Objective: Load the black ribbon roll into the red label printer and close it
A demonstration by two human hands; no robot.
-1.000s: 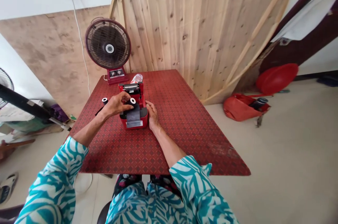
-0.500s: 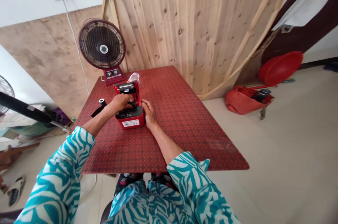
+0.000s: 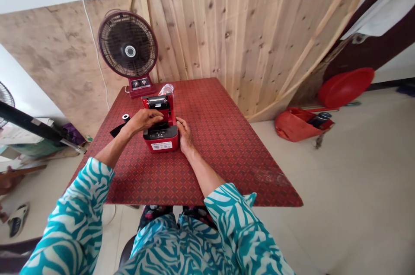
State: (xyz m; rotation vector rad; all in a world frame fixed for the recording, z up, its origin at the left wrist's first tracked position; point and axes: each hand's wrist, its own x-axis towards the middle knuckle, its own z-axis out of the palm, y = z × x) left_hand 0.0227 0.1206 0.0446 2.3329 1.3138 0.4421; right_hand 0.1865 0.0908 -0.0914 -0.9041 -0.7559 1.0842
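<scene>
A red and black label printer point(image 3: 161, 139) stands on the table with its lid raised and a white sticker on its front. Over the open compartment is my left hand point(image 3: 144, 119), its fingers drawn together; whatever they may hold is too small to make out. My right hand point(image 3: 184, 135) grips the printer's right side, fingers along the casing. Left of the printer, beyond my left wrist, lies a small dark roll with a white core point(image 3: 126, 117). Just behind the lid a clear plastic bottle point(image 3: 167, 89) partly shows.
The table point(image 3: 227, 158) has a red patterned top. A maroon fan point(image 3: 129, 54) stands at its back left corner, its cord running to a wall socket. Wooden boards lean behind. To the right, a red bag point(image 3: 292, 130) and a red basin point(image 3: 346, 87) are on the floor.
My left hand has lifted out of the printer's compartment to just above it. My right hand stays at the printer's side. The camera view has shifted slightly.
</scene>
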